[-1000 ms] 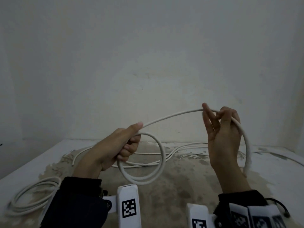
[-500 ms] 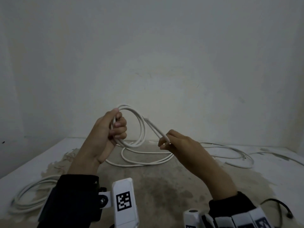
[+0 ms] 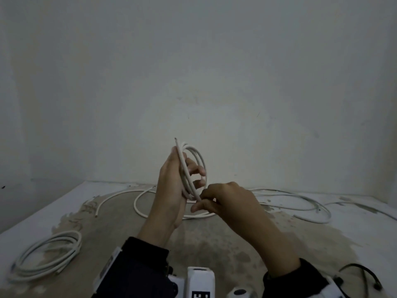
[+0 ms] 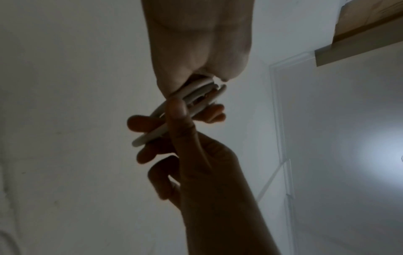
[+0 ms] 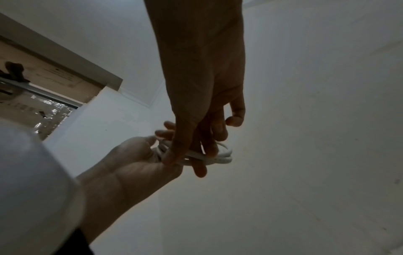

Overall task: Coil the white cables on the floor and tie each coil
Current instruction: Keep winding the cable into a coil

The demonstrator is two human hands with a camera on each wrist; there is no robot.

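My left hand (image 3: 171, 186) holds a small coil of white cable (image 3: 196, 155) upright in the air, fingers curled through its loops. The cable's free end (image 3: 176, 139) sticks up past the thumb. My right hand (image 3: 223, 198) pinches the same cable at the coil's lower edge, touching the left hand. In the left wrist view the loops (image 4: 196, 96) leave my left fist and the right hand's fingers (image 4: 174, 117) close on them. In the right wrist view the coil (image 5: 220, 155) lies between both hands.
A finished white coil (image 3: 47, 254) lies on the floor at the left. More loose white cable (image 3: 305, 203) loops over the stained floor behind my hands and to the right. A black cord (image 3: 363, 274) is at the lower right. A plain wall stands close behind.
My hands came together. The wide loop shrank to a tight coil in my left hand, which rose and turned upright. My right hand slid along the cable to the coil's bottom.
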